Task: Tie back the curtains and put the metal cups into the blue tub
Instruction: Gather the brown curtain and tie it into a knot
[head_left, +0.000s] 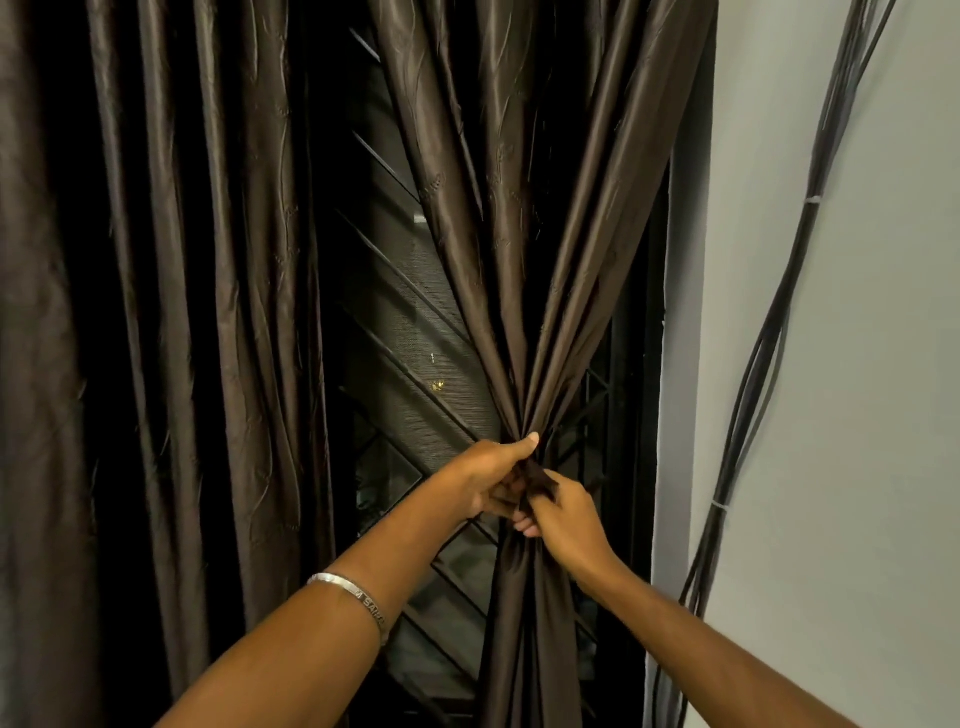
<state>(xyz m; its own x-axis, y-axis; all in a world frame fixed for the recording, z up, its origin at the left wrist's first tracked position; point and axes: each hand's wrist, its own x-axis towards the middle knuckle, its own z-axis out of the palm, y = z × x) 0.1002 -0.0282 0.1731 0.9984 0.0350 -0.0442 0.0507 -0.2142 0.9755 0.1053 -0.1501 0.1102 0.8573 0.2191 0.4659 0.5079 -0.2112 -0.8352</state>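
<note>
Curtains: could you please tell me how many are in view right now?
2. One curtain hangs loose on the left; the other curtain is gathered on the right, gripped by the left hand and right hand. More may lie outside the frame.

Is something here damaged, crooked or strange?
Nothing looks damaged. Both hands, left hand and right hand, gather the right curtain. Only the black cables on the wall hang loose and wavy.

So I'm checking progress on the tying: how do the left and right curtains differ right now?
The right curtain is bunched to a narrow waist, gripped by the left hand and right hand; the left curtain hangs loose, spread, untouched. Both are dark brown and glossy.
</note>
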